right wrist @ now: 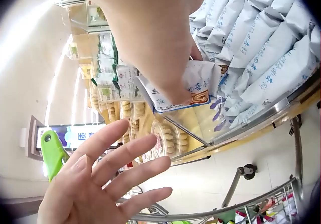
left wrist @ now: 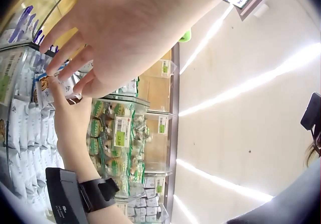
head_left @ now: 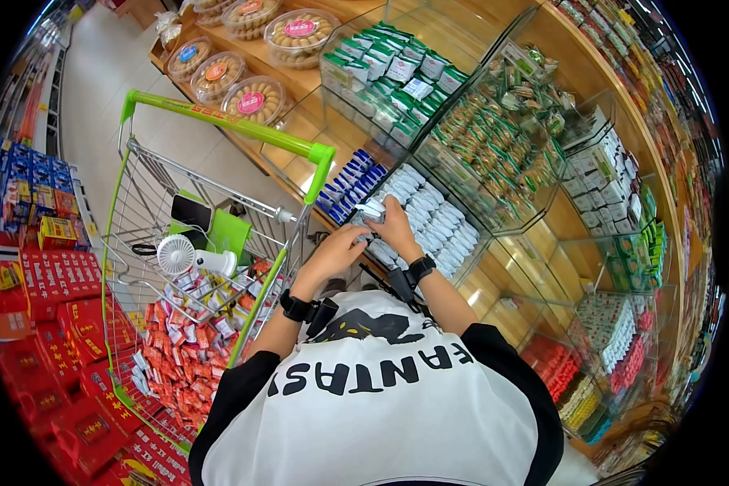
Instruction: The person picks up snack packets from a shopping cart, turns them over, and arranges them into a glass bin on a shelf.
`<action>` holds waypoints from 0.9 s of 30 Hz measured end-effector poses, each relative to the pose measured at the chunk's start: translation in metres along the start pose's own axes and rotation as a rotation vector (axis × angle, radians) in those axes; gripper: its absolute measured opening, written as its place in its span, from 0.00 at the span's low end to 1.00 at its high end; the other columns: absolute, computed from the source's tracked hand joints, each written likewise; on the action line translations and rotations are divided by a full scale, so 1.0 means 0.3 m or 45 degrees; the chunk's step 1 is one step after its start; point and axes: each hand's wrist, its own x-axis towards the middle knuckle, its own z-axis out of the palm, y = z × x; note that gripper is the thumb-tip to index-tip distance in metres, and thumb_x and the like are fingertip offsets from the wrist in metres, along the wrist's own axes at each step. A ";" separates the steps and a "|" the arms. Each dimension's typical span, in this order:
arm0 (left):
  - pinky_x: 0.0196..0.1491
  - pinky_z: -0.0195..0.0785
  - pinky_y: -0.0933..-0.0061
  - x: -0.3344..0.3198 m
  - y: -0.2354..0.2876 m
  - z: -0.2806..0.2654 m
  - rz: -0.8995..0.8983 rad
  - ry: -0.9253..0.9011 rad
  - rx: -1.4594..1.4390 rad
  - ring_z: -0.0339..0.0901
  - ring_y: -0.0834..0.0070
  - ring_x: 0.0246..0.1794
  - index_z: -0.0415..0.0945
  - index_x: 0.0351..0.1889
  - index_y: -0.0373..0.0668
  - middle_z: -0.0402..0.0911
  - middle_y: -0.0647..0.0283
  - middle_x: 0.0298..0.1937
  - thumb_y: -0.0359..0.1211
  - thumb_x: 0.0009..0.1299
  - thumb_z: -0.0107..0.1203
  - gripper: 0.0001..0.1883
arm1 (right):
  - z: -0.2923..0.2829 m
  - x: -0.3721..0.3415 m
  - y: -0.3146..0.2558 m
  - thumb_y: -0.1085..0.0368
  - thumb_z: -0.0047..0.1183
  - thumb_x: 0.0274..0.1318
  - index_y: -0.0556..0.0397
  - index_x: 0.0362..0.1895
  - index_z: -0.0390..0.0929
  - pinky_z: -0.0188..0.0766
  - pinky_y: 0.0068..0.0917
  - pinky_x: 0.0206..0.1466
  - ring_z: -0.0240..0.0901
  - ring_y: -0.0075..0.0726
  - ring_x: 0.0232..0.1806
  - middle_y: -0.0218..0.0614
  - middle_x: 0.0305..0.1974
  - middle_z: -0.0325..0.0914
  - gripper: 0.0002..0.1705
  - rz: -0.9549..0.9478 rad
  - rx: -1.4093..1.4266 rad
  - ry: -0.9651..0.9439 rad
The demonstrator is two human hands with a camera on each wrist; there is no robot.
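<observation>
Right grip [head_left: 395,228]: grasping a white packet [right wrist: 200,77], at the edge of the white pile [head_left: 433,215]. Left grip [right wrist: 100,194]: released, fingers spread, near that edge. Packet's brown print [right wrist: 199,97] plain in right wrist view, too small in head view. Head view only: white fan [head_left: 176,254] in cart [head_left: 227,126], left of pile. Wrist views add ceiling lights [left wrist: 251,81] above pile.

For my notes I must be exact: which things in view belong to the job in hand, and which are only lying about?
Belong to the job:
held white packet
right grip, holding it
left grip, close by
rows of white packets
shopping cart, probably

Just lying about:
phone and white fan, in the cart
red boxes
cookie tubs
green-and-white packets
</observation>
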 end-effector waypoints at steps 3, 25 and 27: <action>0.42 0.64 0.70 -0.001 -0.007 0.003 -0.018 -0.008 -0.004 0.71 0.66 0.38 0.70 0.48 0.42 0.70 0.57 0.39 0.30 0.64 0.49 0.14 | 0.012 -0.004 0.019 0.67 0.63 0.33 0.60 0.34 0.59 0.63 0.41 0.36 0.64 0.59 0.36 0.52 0.33 0.65 0.26 -0.097 -0.029 0.024; 0.44 0.64 0.66 -0.020 -0.028 0.012 -0.077 0.026 -0.042 0.71 0.56 0.42 0.71 0.45 0.38 0.72 0.52 0.42 0.32 0.63 0.47 0.13 | -0.014 -0.020 -0.008 0.68 0.61 0.31 0.60 0.38 0.62 0.65 0.42 0.39 0.65 0.57 0.39 0.49 0.34 0.68 0.27 -0.055 -0.230 -0.012; 0.44 0.64 0.66 -0.023 -0.031 0.013 -0.081 0.024 -0.038 0.71 0.56 0.42 0.71 0.45 0.38 0.72 0.52 0.42 0.32 0.63 0.47 0.13 | -0.017 -0.027 -0.002 0.68 0.61 0.30 0.61 0.38 0.62 0.64 0.42 0.40 0.65 0.57 0.39 0.50 0.34 0.68 0.27 -0.050 -0.255 -0.067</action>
